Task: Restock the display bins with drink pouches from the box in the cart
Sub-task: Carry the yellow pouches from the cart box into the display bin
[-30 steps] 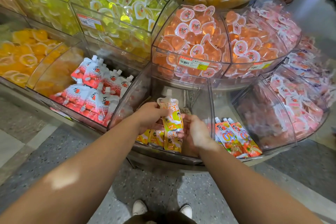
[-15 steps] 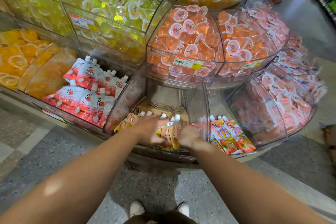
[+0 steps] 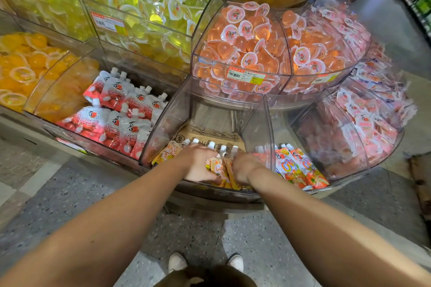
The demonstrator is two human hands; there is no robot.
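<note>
Both hands have dropped from lifting a single orange pouch a second ago to pressing down among the pouches low in the middle clear bin (image 3: 163,121).

Left to right: orange jelly cups (image 3: 21,63) fill the far-left bin. Next bin holds red-and-white pouches (image 3: 121,114), white caps up, stacked in two rows. Above them a bin of yellow-green jelly cups (image 3: 149,9) with a price label (image 3: 108,22) on its front.

Middle bin: cardboard sheet (image 3: 210,134) with handwriting lines its floor. Orange drink pouches (image 3: 218,166) stand in a row at the front, white caps pointing away from the person. One more orange pouch (image 3: 168,152) lies tilted at the bin's left wall. Left hand (image 3: 198,164) rests palm down on the pouches, fingers curled over their tops, thumb along the lower edge. Right hand (image 3: 246,168) sits just right of the row, touching it; its fingers are hidden behind the pouches and wrist, so cannot tell whether they grasp anything.

Right of the divider: multicolour fruit pouches (image 3: 297,168) leaning in the next bin. Above, peach jelly cups (image 3: 247,44) in a curved bin. Far right, pink sachets (image 3: 363,121) piled in two tiers.

Speckled floor (image 3: 70,193) below, white shoes (image 3: 177,262) at bottom edge.
</note>
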